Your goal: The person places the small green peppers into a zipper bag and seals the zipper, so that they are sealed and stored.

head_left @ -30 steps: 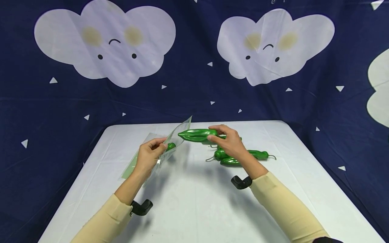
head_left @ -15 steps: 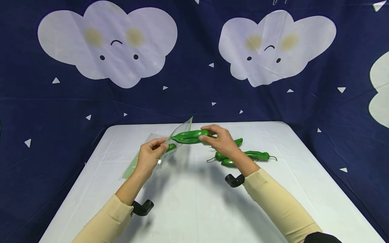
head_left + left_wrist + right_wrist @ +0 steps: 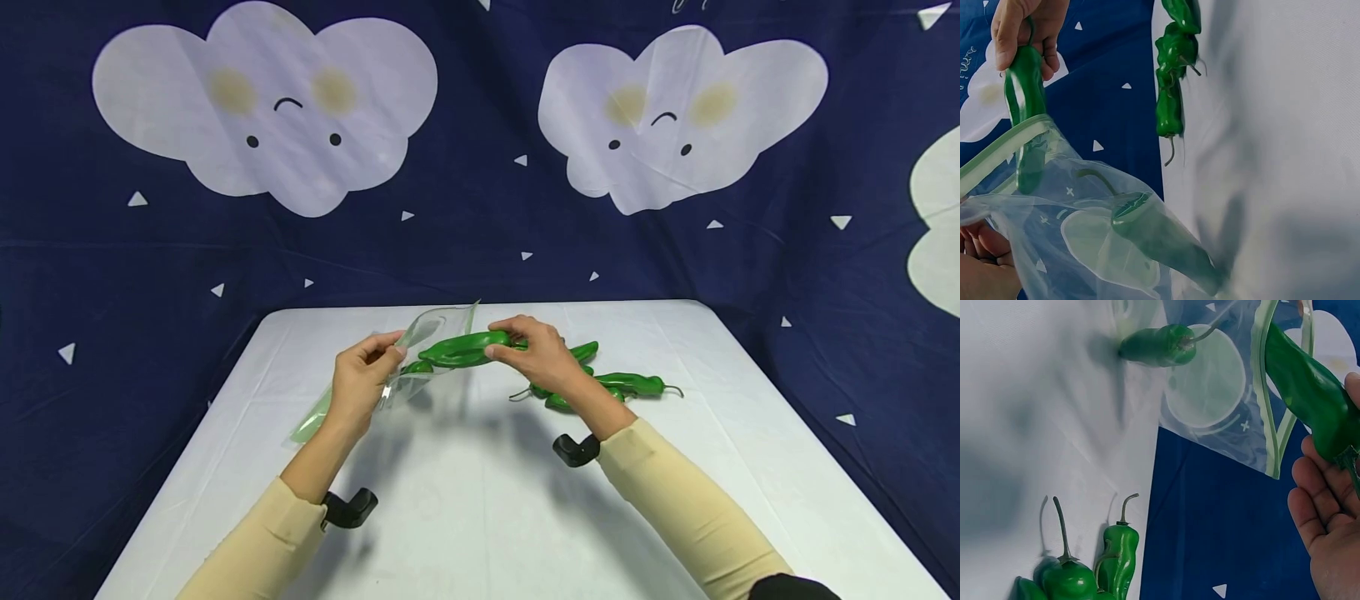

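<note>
My left hand (image 3: 356, 383) pinches the rim of a clear zip bag (image 3: 1219, 394) with a pale green zip edge (image 3: 1007, 150), and its mouth gapes to the right. In my right hand (image 3: 543, 354) is a long, shiny green pepper (image 3: 461, 350), gripped near its stem end. The pepper's pointed end is inside the bag's mouth, seen through the plastic in the left wrist view. Lower in the bag lies another green pepper (image 3: 1160, 237), its stem pointing toward the mouth.
Several more green peppers (image 3: 637, 383) lie in a loose pile on the white table (image 3: 480, 500), beyond my right forearm. A flat, green-tinted plastic piece (image 3: 311, 421) lies beside my left wrist. A dark blue cloth with clouds (image 3: 480, 233) hangs behind the table.
My right hand has moved left and slightly down, bringing the pepper's tip into the bag's mouth. The left hand has shifted slightly left, and the bag's mouth looks wider.
</note>
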Tool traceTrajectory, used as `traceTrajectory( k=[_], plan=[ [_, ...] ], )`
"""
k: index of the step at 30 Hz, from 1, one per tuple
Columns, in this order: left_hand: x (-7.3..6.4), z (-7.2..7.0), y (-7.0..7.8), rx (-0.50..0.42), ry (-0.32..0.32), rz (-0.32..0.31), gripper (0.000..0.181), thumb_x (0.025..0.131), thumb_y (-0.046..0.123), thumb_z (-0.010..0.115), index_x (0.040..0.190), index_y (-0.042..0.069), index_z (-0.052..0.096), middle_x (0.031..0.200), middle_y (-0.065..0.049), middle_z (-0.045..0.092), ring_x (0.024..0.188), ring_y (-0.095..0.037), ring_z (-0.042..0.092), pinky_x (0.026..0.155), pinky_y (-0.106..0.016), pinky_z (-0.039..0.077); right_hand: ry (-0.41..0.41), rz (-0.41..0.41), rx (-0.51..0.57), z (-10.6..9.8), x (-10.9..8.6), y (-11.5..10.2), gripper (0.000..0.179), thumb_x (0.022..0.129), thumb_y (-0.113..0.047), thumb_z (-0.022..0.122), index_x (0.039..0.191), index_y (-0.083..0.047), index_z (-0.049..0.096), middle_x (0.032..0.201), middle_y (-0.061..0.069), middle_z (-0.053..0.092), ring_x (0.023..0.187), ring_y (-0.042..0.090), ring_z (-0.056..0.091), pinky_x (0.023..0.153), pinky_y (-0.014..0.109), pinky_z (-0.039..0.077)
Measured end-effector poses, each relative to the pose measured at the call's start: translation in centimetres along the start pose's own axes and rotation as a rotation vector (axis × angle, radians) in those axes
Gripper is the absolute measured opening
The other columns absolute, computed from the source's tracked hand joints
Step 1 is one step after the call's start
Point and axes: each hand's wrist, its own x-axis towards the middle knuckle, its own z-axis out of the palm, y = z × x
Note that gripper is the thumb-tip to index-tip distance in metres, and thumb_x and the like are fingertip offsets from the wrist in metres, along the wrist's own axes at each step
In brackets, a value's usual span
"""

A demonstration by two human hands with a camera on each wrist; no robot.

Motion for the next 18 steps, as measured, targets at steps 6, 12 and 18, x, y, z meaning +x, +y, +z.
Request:
traceTrajectory(
  k=[6,12,18],
  plan=[
    [0.0,0.0,0.1,-0.032,0.033,-0.001,0.025,0.086,0.003,0.063,0.11,-0.002,0.067,0.071,0.013,0.057,0.067,-0.002,0.052,0.057,-0.013,0.043,0.001,-0.012,-0.012,0.5,0.0,0.1,0.04,0.083,-0.038,0.07,0.119,-0.022,0.064,0.117,-0.001,0.063,0.106,0.024,0.061,0.087,0.04,0.051],
    [0.1,0.1,0.0,-0.042,0.046,0.003,0.025,0.085,0.002,0.064,0.109,-0.002,0.068,0.07,0.013,0.057,0.066,-0.002,0.052,0.056,-0.014,0.043,-0.005,-0.02,-0.028,1.0,0.2,0.1,0.04,0.084,-0.039,0.069,0.12,-0.022,0.063,0.115,0.0,0.063,0.107,0.024,0.06,0.089,0.04,0.05],
    [0.1,0.2,-0.1,-0.046,0.049,0.007,0.025,0.085,0.002,0.064,0.109,-0.002,0.068,0.069,0.013,0.056,0.065,-0.002,0.051,0.056,-0.013,0.042,-0.009,-0.052,-0.054,1.7,0.6,0.1,0.044,0.085,-0.037,0.069,0.123,-0.016,0.062,0.115,0.002,0.063,0.105,0.024,0.06,0.09,0.042,0.05]
  ],
)
